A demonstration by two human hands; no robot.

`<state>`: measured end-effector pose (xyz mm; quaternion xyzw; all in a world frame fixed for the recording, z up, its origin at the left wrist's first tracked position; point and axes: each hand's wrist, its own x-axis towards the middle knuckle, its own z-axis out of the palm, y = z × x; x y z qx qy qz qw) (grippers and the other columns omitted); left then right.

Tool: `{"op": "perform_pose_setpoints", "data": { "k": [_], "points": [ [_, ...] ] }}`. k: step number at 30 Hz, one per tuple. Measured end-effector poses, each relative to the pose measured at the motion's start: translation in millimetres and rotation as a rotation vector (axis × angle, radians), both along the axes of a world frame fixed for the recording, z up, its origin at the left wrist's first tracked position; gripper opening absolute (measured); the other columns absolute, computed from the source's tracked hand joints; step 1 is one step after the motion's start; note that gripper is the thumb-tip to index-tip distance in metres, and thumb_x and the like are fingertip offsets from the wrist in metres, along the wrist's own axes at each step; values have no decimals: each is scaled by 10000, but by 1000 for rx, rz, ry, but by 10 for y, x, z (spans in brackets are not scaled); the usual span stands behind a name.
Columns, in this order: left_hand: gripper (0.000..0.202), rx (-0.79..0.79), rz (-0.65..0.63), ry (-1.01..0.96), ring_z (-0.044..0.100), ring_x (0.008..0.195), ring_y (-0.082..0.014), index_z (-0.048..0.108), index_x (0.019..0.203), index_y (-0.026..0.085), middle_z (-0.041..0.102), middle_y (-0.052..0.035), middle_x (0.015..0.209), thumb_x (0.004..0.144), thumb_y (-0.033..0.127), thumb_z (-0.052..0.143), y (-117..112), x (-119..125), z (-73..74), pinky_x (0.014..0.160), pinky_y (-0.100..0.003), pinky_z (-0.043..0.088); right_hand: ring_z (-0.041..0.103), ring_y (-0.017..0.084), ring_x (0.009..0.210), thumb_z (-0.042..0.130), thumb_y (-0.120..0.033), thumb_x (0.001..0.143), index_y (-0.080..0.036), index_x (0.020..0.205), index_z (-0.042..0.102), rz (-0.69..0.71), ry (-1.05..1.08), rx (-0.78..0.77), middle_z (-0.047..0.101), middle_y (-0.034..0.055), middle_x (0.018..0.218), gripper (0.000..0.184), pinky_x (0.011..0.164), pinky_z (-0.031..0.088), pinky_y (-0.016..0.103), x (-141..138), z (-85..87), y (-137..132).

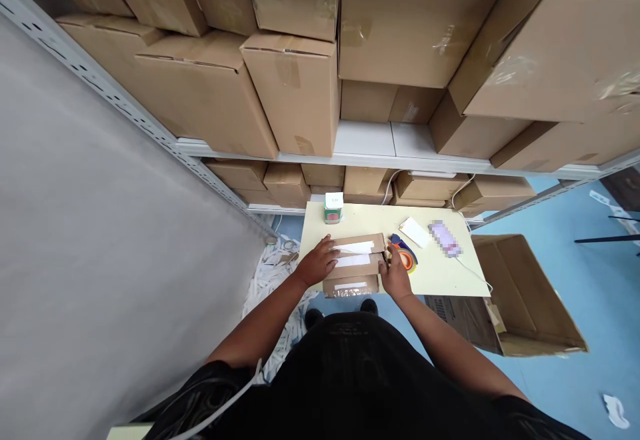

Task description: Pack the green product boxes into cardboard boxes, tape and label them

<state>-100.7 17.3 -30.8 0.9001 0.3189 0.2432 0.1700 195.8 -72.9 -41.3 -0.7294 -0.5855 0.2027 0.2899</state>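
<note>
A small brown cardboard box (356,268) with white tape strips on its top flaps lies on a pale yellow table (440,273). My left hand (317,261) rests flat on the box's left side, fingers spread over the flap. At the box's right edge, my right hand (395,273) has its fingers curled against the side. An orange and blue tape dispenser (406,253) sits just right of that hand.
A small green and white box (333,207), a white card (415,231) and a blurred purple device (445,239) with a cable lie on the table. An open carton (520,300) stands on the blue floor at right. Shelves of cartons (300,87) rise behind. White paper strips (273,280) litter the floor at left.
</note>
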Motion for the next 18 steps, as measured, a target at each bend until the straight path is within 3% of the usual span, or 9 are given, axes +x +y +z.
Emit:
{"op": "perform_pose_setpoints", "data": {
  "k": [4, 7, 10, 15, 18],
  "points": [
    [315, 5, 93, 14, 327, 1537, -329, 662, 1268, 161, 575, -166, 1409, 992, 287, 577, -39, 57, -3, 1191, -586, 448, 517, 303, 1373, 413, -224, 974, -161, 1497, 498, 173, -152, 70, 467, 179, 1549, 534, 1091, 502, 484, 60, 28, 53],
    [372, 28, 129, 93, 296, 1554, -313, 626, 1350, 177, 569, -154, 1444, 996, 179, 511, -88, 122, 46, 1211, -571, 401, 521, 312, 1351, 423, -187, 963, -159, 1454, 562, 256, -237, 63, 468, 184, 1531, 511, 1084, 506, 488, 109, 76, 83],
    [463, 32, 170, 219, 311, 1544, -340, 625, 1390, 245, 575, -124, 1484, 972, 102, 485, -172, 241, 123, 1205, -623, 323, 515, 333, 1335, 453, -195, 965, -164, 1431, 590, 312, -306, 45, 481, 189, 1507, 487, 1084, 494, 517, 108, 125, 80],
    [387, -131, 342, 275, 505, 1346, -410, 653, 1349, 193, 587, -184, 1459, 1001, 220, 485, -326, 497, 192, 1099, -636, 372, 545, 313, 1293, 460, -240, 967, -181, 1366, 616, 287, -179, 52, 512, 171, 1475, 433, 1051, 510, 489, 230, 121, 65],
    [415, -234, 371, 245, 547, 1262, -396, 632, 1357, 172, 572, -202, 1449, 994, 163, 430, -366, 607, 179, 1066, -606, 409, 622, 300, 1141, 430, -275, 963, -178, 1294, 621, 104, -126, -33, 649, 147, 1260, 394, 964, 533, 461, 588, 50, 107]
  ]
}}
